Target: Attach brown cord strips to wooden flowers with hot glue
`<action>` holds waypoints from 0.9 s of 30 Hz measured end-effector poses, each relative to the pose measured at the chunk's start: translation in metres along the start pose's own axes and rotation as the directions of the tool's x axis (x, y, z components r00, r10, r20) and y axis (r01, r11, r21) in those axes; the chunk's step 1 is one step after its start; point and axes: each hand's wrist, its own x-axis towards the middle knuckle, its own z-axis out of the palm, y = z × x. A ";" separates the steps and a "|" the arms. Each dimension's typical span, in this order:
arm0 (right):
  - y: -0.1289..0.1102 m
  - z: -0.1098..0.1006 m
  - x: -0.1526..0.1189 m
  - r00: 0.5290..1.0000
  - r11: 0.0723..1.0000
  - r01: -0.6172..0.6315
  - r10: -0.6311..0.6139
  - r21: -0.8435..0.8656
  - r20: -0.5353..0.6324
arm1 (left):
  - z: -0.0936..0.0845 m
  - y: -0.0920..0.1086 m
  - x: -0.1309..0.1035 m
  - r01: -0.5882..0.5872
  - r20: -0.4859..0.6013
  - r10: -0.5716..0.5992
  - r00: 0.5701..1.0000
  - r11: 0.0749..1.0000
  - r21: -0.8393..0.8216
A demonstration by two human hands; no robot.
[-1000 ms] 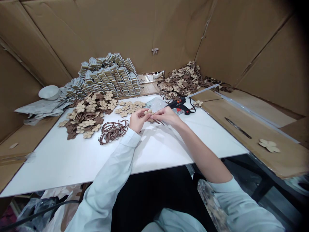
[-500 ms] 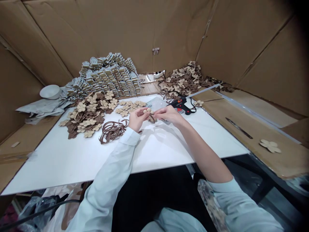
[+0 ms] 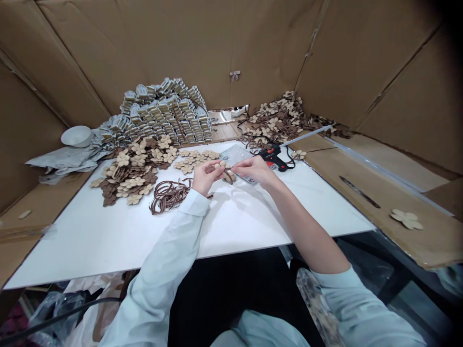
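Note:
Near the middle of the white board [image 3: 249, 226], my left hand [image 3: 207, 177] pinches a beige flower piece [image 3: 223, 165]. My right hand [image 3: 253, 169] has its thumb and fingertips closed on a thin brown strip [image 3: 228, 174] at that flower. Just below the strip another beige piece shows, partly hidden. A coil of brown strips [image 3: 168, 195] lies left of my left hand. Behind the hands are a small group of beige flowers [image 3: 195, 160] and a clear plastic sheet [image 3: 235, 153]. The black glue gun [image 3: 275, 157] lies beyond my right hand.
A heap of beige and brown flowers [image 3: 133, 171] covers the back left. Behind it rise stacked metallic clips [image 3: 170, 115]. More flowers with strips [image 3: 280, 118] are piled at the back right. Tweezers [image 3: 359, 191] and a loose flower [image 3: 406, 219] lie on the right cardboard. A white bowl [image 3: 76, 136] stands left.
The view has shifted very slightly. Both hands stay in nearly the same place, still at the flower and strip.

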 end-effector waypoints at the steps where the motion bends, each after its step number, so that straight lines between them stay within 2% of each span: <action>1: 0.000 0.000 0.000 1.000 1.000 0.002 -0.002 0.003 0.002 | 0.000 0.000 0.000 0.001 0.000 -0.001 1.000 1.000 -0.003; 15: -0.002 0.000 -0.001 1.000 0.999 -0.029 0.028 0.037 0.007 | -0.001 0.001 -0.001 0.012 0.015 -0.012 1.000 1.000 -0.007; 22: -0.003 0.006 -0.002 0.996 0.980 0.073 -0.081 0.186 0.033 | 0.000 -0.002 -0.002 0.005 0.037 -0.006 0.999 0.999 0.043; 27: 0.001 0.008 -0.001 0.996 0.973 0.055 -0.069 0.224 0.057 | 0.002 -0.002 -0.003 0.025 0.060 -0.029 0.998 0.997 0.074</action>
